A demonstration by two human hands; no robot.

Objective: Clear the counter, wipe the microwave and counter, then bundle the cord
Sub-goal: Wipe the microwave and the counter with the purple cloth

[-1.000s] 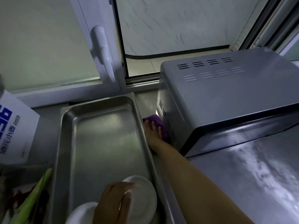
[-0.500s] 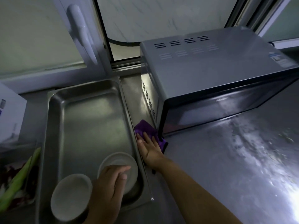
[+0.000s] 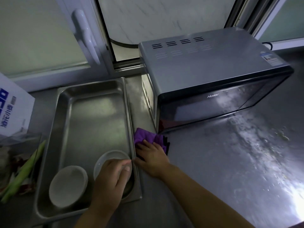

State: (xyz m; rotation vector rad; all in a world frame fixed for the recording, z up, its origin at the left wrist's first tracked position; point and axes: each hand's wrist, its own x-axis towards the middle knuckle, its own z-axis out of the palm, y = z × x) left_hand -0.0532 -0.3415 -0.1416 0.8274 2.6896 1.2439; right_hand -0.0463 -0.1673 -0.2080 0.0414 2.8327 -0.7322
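**Cloth flat on counter at microwave's front-left corner**

Right hand (image 3: 152, 156) spread palm-down, fingers straight, pressing purple cloth (image 3: 148, 137) onto steel counter (image 3: 222, 162) in the narrow strip between tray and microwave. Cloth bunched, its far end just short of the microwave's front-left bottom corner, its left edge against the tray's right rim; a dark layer showing along its right side.

Left hand (image 3: 110, 180) laid over the right-hand white bowl (image 3: 109, 159) inside steel tray (image 3: 92, 119), fingers loosely bent over the bowl's near rim (whether gripping or only resting, cannot tell). Second white bowl (image 3: 68, 186) just beside it, toward the tray's near-left corner. Rest of the tray bare metal.

Microwave (image 3: 212, 74) standing toward the counter's back edge, under the window, dark glass door facing the near-right, vent slots on top and on the left side, a label sticker near its top-right edge. Black cord (image 3: 268, 45) visible just behind its back-right corner.

Counter's right half wet-looking and streaked, with bright glare at the near-right corner.

At the left edge: white box with blue print (image 3: 13, 109), and nearer, green stalks (image 3: 21, 171) lying in a clear container.
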